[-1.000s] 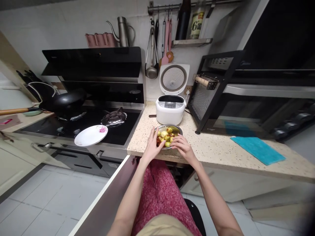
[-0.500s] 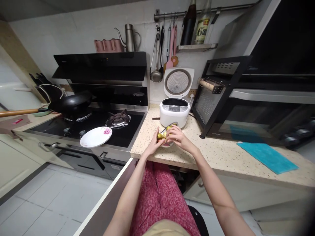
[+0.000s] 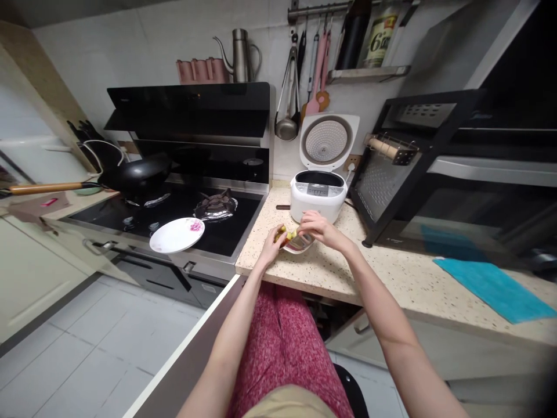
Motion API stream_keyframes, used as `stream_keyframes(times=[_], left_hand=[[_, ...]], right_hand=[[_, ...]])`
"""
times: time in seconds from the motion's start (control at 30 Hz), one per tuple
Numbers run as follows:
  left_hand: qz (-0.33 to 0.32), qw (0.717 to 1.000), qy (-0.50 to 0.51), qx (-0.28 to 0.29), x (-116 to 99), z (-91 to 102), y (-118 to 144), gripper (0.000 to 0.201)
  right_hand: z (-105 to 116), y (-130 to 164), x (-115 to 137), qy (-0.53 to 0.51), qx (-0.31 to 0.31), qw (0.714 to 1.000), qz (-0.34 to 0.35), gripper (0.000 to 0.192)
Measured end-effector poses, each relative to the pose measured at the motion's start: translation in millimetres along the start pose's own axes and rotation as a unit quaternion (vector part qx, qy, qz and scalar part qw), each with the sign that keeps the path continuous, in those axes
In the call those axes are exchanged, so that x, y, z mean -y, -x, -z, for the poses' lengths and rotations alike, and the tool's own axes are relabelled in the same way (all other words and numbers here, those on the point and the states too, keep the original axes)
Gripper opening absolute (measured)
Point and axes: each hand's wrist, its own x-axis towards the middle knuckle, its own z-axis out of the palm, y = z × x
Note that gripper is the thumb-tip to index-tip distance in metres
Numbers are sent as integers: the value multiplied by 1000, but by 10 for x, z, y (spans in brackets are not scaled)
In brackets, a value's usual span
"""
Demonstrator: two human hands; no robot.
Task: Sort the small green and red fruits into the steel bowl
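In front of the rice cooker (image 3: 317, 203), whose lid (image 3: 328, 142) stands up, my two hands work over a small shallow dish (image 3: 300, 246) on the counter. My left hand (image 3: 271, 247) is at the dish's left side, its fingers closed on yellow-green pieces of what looks like fruit (image 3: 282, 234). Opposite it, my right hand (image 3: 321, 228) is over the dish's right rim, fingers bent and pressed together. Whatever the right fingers hold is too small to name. Part of the dish and its contents are hidden by the hands.
A white flowered plate (image 3: 177, 235) rests at the stove's front edge, with a black wok (image 3: 137, 174) behind it on the left. A turquoise cloth (image 3: 496, 289) lies on the counter to the right, before the oven. An open drawer (image 3: 187, 342) juts out at my left.
My right hand has shifted up and to the right, exposing more of the dish. The yellow-green pieces now sit mostly by my left fingers. The view has turned slightly left.
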Motion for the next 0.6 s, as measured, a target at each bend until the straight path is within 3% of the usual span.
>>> stream_keyframes(times=[0.23,0.4,0.6], left_hand=[[-17,999,-40,-31,37,25,-21,42],[-58,995,-78,-26,40,44,-9,37],[-62,991,-119,-15,58,16,17,41]], right_hand=[[110,-156,-121,-30,-6,999,-9,29],[222,-229,-186,-74,-14,997,-20,30],[300,-290,-238,-100,-22,993,-59,32]])
